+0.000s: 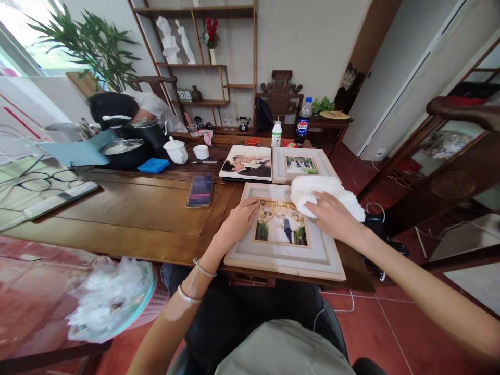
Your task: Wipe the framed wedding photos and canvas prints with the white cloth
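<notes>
I'm watching the pale wooden picture frame [273, 264] lying flat and face up on the table [156, 208], close in front of the wearer. Taking the frame's middle as my clock centre, its printed photo [282, 224] is pointing its top toward twelve and its foot toward six, back at the wearer. The slant of the camera is making the frame's long axis hard for me to judge. The white cloth [317, 184] is lying bunched over the frame's two o'clock corner, its own long axis running from ten to four.

The frame is showing plain, light borders and a whitish inset around the photo, where a couple is standing under a flowered arch with greenery at both sides. The cloth is looking thick, fluffy and creased.

I'm seeing the left hand [242, 216] resting at ten o'clock, fingers outstretched over the frame's edge. The right hand [328, 211] is gripping the cloth at two o'clock, fingers bent into its folds. A second framed picture [279, 162] is lying beyond, at one o'clock.
</notes>
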A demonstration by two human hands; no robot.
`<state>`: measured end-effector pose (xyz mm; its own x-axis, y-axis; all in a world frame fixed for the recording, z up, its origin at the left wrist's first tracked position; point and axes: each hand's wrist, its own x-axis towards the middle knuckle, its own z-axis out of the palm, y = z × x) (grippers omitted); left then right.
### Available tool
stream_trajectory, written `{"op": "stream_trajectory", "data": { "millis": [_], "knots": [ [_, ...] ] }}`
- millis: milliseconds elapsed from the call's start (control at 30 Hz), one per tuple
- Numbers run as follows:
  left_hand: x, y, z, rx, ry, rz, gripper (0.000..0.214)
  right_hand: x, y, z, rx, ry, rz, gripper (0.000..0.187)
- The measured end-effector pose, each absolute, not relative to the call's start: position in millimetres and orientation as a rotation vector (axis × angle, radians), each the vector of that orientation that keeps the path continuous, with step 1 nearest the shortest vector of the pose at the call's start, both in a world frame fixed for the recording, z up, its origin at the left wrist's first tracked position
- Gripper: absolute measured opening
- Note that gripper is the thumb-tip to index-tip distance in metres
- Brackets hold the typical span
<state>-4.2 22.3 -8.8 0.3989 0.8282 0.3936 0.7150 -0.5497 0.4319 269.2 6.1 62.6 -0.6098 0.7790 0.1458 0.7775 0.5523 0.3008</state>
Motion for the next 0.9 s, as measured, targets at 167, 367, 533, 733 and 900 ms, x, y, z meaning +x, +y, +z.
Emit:
{"op": "stream_trajectory", "data": {
  "millis": [167, 367, 533, 733, 900],
  "knots": [
    [-5, 22, -8, 2.458, 1.383, 0.824, 0.039, 239, -66, 68, 1.318, 2.791, 0.401, 0.038],
    [-7, 24, -11, 2.481, 1.382, 0.781, 0.04, 223, -108, 63, 1.339, 2.903, 0.152, 0.036],
    [-7, 23, -9, 2.501, 1.344, 0.807, 0.039, 248, -37, 48, 1.51, 2.864, 0.349, 0.043],
    [-6, 22, -8, 2.479, 1.352, 0.826, 0.039, 257, 39, 51, 1.468, 2.854, 0.503, 0.048],
    [-6, 23, -11, 2.49, 1.353, 0.824, 0.039, 241, 17, 51, 1.342, 2.864, 0.333, 0.038]
  ]
}}
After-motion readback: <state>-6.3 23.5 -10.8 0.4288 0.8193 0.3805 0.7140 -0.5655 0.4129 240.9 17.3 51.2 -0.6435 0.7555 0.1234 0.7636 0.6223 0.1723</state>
